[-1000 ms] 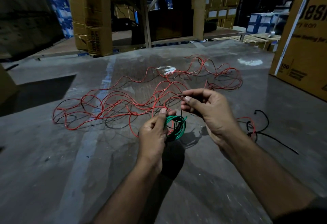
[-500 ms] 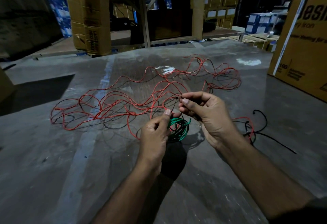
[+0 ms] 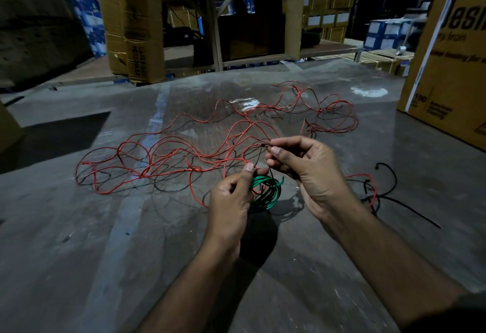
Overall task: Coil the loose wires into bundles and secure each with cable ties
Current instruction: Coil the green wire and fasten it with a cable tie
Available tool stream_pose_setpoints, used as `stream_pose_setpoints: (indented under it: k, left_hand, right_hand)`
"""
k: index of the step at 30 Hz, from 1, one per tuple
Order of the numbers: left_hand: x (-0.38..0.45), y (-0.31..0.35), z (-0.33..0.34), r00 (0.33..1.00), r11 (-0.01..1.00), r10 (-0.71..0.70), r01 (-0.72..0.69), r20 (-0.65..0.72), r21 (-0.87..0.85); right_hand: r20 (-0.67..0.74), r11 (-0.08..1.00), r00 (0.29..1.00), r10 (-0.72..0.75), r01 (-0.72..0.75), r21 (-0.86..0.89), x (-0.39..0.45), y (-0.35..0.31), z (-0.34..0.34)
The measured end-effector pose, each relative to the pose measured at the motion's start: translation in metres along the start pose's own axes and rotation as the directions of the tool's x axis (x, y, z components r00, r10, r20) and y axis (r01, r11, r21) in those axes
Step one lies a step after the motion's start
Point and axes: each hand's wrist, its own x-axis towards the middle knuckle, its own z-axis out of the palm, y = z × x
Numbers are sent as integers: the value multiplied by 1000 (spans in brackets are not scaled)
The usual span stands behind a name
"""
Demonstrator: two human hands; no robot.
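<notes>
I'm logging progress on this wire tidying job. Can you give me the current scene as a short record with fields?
surface: grey floor
loose wires: red and black tangle, uncoiled
coil: green coil, below the hands
left hand: pinching wire
right hand: pinching a wire end
side pile: small black and red wires, right
cable ties: none identifiable

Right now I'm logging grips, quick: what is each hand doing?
Left hand: closed, holding the green wire coil.
Right hand: fingertips pinched on a red-and-black wire end.
</notes>
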Motion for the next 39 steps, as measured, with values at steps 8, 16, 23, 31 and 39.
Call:
stream_pose_setpoints:
  k: [8, 16, 23, 31, 39]
  left_hand:
    - [-2, 0, 1, 1000, 1000, -16, 16, 14, -1]
    - [0, -1, 1, 1000, 999, -30, 30, 10, -12]
    - [0, -3, 1, 1000, 999, -28, 28, 8, -18]
    - [0, -2, 3, 1000, 999, -29, 30, 11, -27]
    - [0, -3, 1, 1000, 1000, -23, 23, 15, -10]
  right_hand:
    - [2, 1000, 1000, 6, -6, -9, 0, 0, -2]
    - [7, 1000, 1000, -6, 6, -8, -1, 0, -1]
    - [11, 1000, 1000, -6, 6, -6, -1, 0, -1]
    - [10, 1000, 1000, -7, 7, -3, -1, 0, -2]
    - [13, 1000, 1000, 1, 0, -17, -1, -1, -2]
